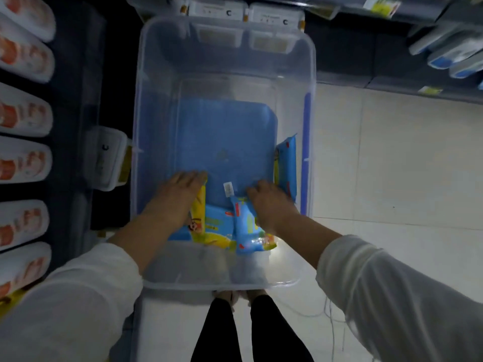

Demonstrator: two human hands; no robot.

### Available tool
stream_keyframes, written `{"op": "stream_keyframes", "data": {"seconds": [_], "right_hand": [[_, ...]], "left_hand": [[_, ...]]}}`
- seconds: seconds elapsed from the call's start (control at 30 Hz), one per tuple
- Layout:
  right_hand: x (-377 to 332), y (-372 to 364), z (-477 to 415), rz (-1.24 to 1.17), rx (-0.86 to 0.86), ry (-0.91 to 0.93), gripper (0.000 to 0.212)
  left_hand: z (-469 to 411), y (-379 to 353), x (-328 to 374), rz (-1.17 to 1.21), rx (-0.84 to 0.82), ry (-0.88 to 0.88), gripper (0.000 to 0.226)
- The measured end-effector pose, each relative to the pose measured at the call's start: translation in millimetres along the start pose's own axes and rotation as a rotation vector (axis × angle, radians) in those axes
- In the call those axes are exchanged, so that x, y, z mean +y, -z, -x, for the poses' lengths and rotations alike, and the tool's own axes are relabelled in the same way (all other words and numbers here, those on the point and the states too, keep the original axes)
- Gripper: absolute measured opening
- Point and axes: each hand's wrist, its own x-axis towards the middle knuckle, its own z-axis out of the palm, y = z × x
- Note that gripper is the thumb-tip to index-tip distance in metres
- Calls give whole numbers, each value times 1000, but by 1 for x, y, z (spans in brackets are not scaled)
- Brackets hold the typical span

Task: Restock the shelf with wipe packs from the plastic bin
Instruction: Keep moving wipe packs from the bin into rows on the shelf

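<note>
Pale floor tiles [392,165] run down a dim shop aisle, with a dark shelf [70,100] on the left carrying rows of white packs printed in orange [23,163]. A clear plastic bin [156,87] stands on the floor in front of the person, and its bottom shows blue.

Both hands reach down into the near end of the bin, where the wipe packs [222,226] lie in a loose cluster. The left hand [180,194] has its fingers straight and together, laid flat against a pack standing on edge with a yellow side [200,205]. The right hand [269,202] sits over the top of a blue pack [245,226] that leans up from the cluster. Its fingertips bend downward at the far edge of that pack, but blur hides whether they actually grip it. A small white tag [228,189] lies on the bin's bottom between the two hands.

One more pack [286,165] stands upright against the bin's right wall, just beyond the right hand.

These packs are soft and glossy, light blue with yellow panels, small red marks and a cartoon figure on the front. White sleeves cover both forearms.
</note>
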Motion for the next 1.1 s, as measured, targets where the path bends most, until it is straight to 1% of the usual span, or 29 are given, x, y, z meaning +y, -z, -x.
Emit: {"op": "stream_keyframes", "data": {"seconds": [0.07,0.1,0.17,0.27,0.33,0.4,0.47,0.53,0.6,0.67,0.7,0.73,0.87,0.93,1.0,1.1], "right_hand": [[0,-4,-2,-5,-26,10,46],[1,-4,-2,-28,-51,19,43],[2,-2,-3,-95,-93,26,40],[5,9,4,-137,-103,33,35],[6,25,12,-118,-78,29,33],[6,49,22,-125,-38,7,29],[6,80,31,-176,34,-15,26],[2,120,39,-240,122,-36,24],[-3,161,52,-316,208,-52,24],[-13,203,71,-423,280,-53,17],[-16,218,78,-476,304,-57,13],[-18,229,84,-530,310,-71,14],[-44,284,121,-793,400,-28,24],[-59,307,138,-947,420,7,16],[-74,328,156,-1068,433,60,11],[-100,356,183,-1145,450,154,7]], "left_hand": [[-1,-2,0,-46,26,22,114],[-1,-2,0,-87,40,25,110],[-2,0,1,-123,52,10,90],[4,11,4,-58,42,30,53],[14,26,6,-13,26,70,41],[29,46,7,111,83,134,33],[46,73,9,233,203,200,30],[66,108,8,321,324,283,34],[92,143,7,473,466,351,31],[128,178,1,651,589,388,26],[143,191,-1,703,621,390,26],[153,200,-2,734,644,377,26],[227,245,-9,833,840,383,26],[262,263,-13,820,944,428,28],[296,274,-17,860,1017,496,29],[347,281,-15,993,1153,521,28]]}}
